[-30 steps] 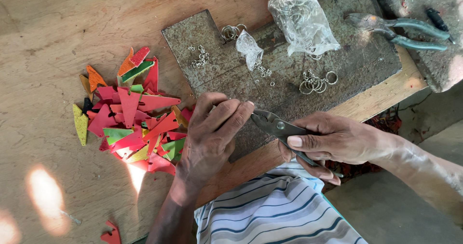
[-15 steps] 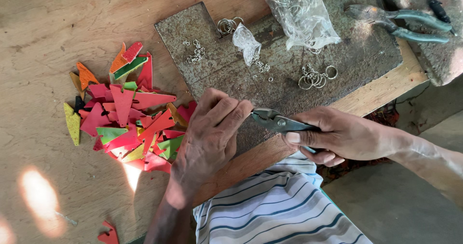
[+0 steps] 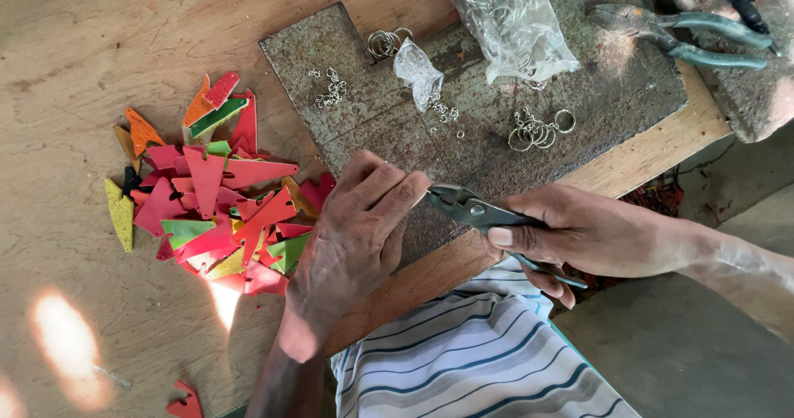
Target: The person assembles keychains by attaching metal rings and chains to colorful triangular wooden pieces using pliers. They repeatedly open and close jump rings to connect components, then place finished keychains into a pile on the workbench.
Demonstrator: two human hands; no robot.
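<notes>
My right hand (image 3: 583, 234) grips a pair of dark pliers (image 3: 475, 210) whose jaws point left at the fingertips of my left hand (image 3: 351, 240). The left hand's fingers are pinched together right at the plier jaws, over the near edge of a grey metal plate (image 3: 579, 87); whatever small piece they pinch is hidden. A heap of red, pink, green, orange and yellow pointed leather pieces (image 3: 219, 195) lies just left of my left hand on the wooden table (image 3: 74, 62).
On the plate lie a large clear bag of metal rings (image 3: 511, 21), a small clear bag (image 3: 416, 69), loose key rings (image 3: 538, 128), coiled rings (image 3: 382, 42) and small chain bits (image 3: 331, 91). Green-handled pliers (image 3: 686, 33) rest at the far right. One red piece (image 3: 186, 401) lies apart.
The view has shifted slightly. My hands and the pliers stay together at the plate's near edge, with the plier jaws still at my left fingertips.
</notes>
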